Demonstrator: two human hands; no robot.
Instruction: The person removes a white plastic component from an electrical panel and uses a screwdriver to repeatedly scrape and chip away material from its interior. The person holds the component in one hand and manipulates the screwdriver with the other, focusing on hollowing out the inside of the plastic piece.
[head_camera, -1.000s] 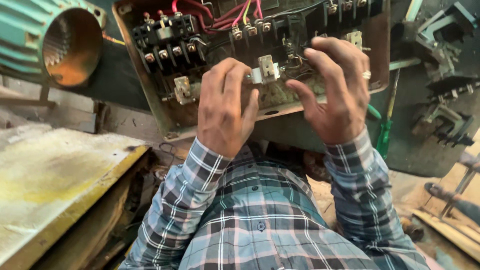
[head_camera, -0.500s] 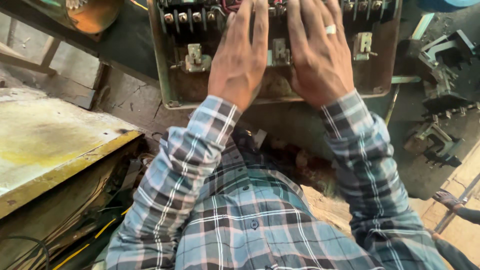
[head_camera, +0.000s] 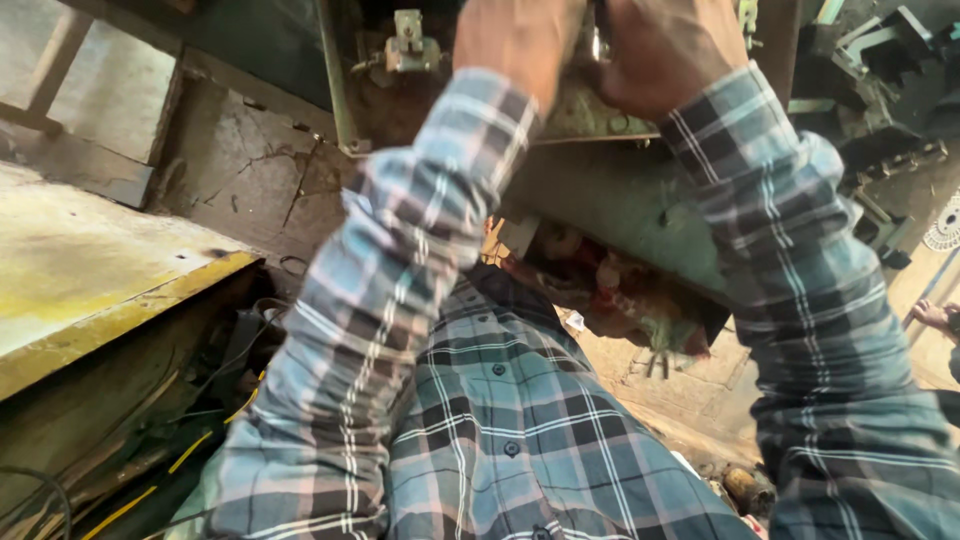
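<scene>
Both your arms reach up and forward in plaid sleeves, forearms nearly parallel. Your left hand (head_camera: 515, 45) and right hand (head_camera: 665, 50) sit side by side at the top edge, backs toward you, fingers cut off from view.

Open metal box (head_camera: 345, 110) on dusty cracked floor (head_camera: 240, 180), small metal bracket (head_camera: 408, 45) inside

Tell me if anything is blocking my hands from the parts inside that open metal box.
Nothing visible does. The left hand and right hand are already up against the metal box, side by side at its lower part. Their fingers run off the top of the picture, so the contact itself is hidden.
</scene>
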